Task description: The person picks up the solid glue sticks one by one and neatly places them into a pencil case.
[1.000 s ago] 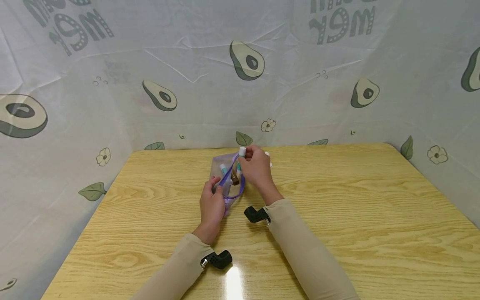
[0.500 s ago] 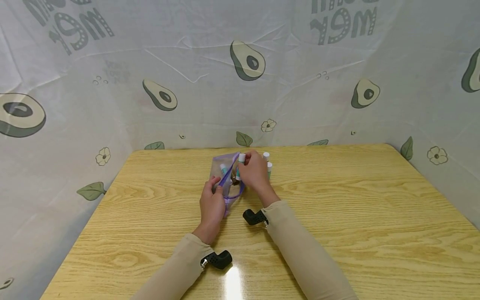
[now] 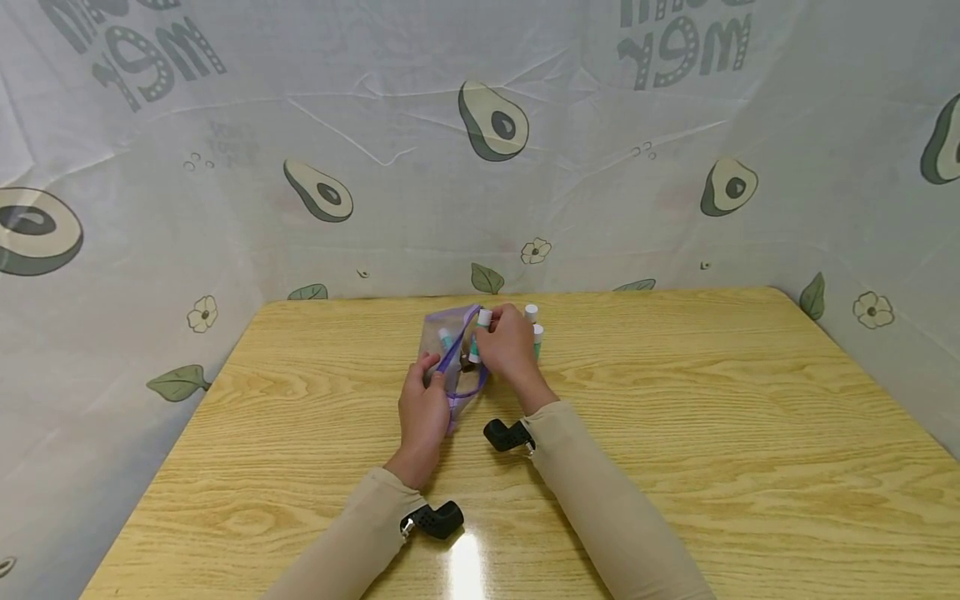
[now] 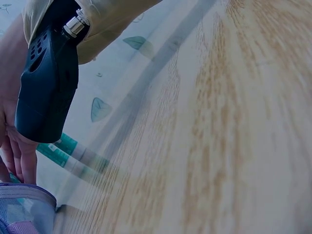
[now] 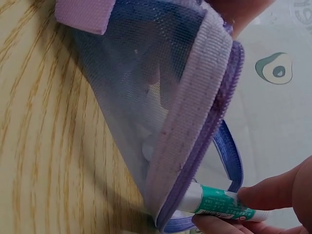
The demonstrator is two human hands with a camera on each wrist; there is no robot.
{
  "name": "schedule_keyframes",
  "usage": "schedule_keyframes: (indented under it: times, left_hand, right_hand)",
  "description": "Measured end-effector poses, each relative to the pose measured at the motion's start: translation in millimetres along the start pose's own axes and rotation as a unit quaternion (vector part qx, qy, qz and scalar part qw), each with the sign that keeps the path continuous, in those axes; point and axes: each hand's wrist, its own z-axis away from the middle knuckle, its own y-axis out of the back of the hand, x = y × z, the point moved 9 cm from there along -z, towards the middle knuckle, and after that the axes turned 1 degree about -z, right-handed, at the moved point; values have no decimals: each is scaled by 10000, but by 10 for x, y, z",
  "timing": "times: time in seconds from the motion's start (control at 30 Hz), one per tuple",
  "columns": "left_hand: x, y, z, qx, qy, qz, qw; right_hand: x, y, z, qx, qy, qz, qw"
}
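Observation:
A mesh zipper pouch (image 3: 450, 320) with purple trim stands on its edge on the table, its mouth open to the right. My left hand (image 3: 424, 412) holds it by the near left side. My right hand (image 3: 512, 343) pinches a glue stick (image 5: 219, 202) with a green label between thumb and fingers. In the right wrist view the white end of that glue stick is inside the zipper mouth (image 5: 207, 141). Through the mesh another glue stick (image 3: 446, 337) shows, and a small brown object (image 3: 468, 364) lies in the mouth.
Two more glue sticks, one farther back (image 3: 531, 313) and one nearer (image 3: 537, 335), stand upright just right of my right hand. The wood-grain table (image 3: 675, 400) ends at a hanging avocado-print cloth (image 3: 600, 208). Each sleeve carries a black wrist camera mount (image 3: 441, 520).
My right hand has come down slightly, lowering the glue stick at the pouch mouth. The two standing glue sticks behind it now show more. The left hand keeps its place.

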Motion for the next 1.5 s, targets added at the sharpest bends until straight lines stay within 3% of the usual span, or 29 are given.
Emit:
schedule_keyframes:
  times: [0.27,1.03,1.33,1.5]
  left_hand:
    - [29,2,-10,35,-15,9,10000]
    - [36,-23,-10,84,-13,39,10000]
    - [18,-3,10,64,27,-20,10000]
    - [-8,1,19,10,107,21,9999]
  right_hand:
    - [-17,13,1,130,81,110,9998]
    - [80,-113,68,237,-213,178,9993]
    - [97,-148,44,163,-304,347,9988]
    - [63,-142,62,136,-239,182,9995]
